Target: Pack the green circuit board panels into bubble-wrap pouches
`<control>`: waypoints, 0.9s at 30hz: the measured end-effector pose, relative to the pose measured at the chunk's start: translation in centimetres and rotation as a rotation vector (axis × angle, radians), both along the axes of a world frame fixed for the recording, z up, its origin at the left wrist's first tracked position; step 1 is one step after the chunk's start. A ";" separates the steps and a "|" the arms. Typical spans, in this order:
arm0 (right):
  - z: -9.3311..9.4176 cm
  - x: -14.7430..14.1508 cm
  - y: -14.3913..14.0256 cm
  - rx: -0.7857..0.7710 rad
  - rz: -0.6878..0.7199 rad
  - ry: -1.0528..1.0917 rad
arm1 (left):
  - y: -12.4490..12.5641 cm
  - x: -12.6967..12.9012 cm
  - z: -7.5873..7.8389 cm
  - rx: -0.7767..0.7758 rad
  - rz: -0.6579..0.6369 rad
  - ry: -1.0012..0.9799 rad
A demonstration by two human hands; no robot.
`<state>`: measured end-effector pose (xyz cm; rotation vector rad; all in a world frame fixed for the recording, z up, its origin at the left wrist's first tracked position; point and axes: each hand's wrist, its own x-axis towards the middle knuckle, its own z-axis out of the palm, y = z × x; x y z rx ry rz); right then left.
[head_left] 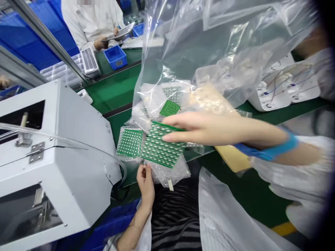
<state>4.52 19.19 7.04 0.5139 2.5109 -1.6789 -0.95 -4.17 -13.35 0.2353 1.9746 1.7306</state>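
My right hand (pixel 193 129), with a blue band at its wrist, holds a green circuit board panel (pixel 159 148) covered in rows of pale pads. Its thumb lies over the panel's upper right part. Below the panel, a bubble wrap bag (pixel 172 172) lies at the bench edge. My left hand (pixel 146 183) is closed in a pinch at the left corner of this bag. Just left of the held panel is another board panel (pixel 129 143) in clear wrap. Farther back, a smaller green board (pixel 169 108) rests among bubble-wrapped packs (pixel 153 99).
A large clear plastic bag (pixel 183 52) stands over the packs. To the left is a grey machine (pixel 81 157) with a tube (pixel 86 137). White housings with wires (pixel 277 92) sit at right. Across the bench, a person in white (pixel 91 21) handles a tray near a blue bin (pixel 115 57).
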 end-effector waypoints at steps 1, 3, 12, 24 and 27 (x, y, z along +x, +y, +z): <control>-0.4 -2.3 -0.6 0.101 0.146 -0.021 | -0.1 -0.1 0.0 -0.009 -0.012 0.013; -1.8 -6.5 -1.6 0.214 0.303 -0.042 | -0.3 -0.2 0.1 -0.036 -0.040 0.045; -7.2 -14.4 -3.8 0.522 0.445 -0.196 | -2.2 -0.4 4.0 -0.236 -0.089 0.337; -7.8 -15.2 -6.0 0.814 0.475 -0.314 | 1.8 -2.4 6.2 -0.301 -0.134 0.590; -7.7 -15.7 -6.6 0.825 0.453 -0.331 | 1.9 -2.8 6.5 -0.274 -0.116 0.567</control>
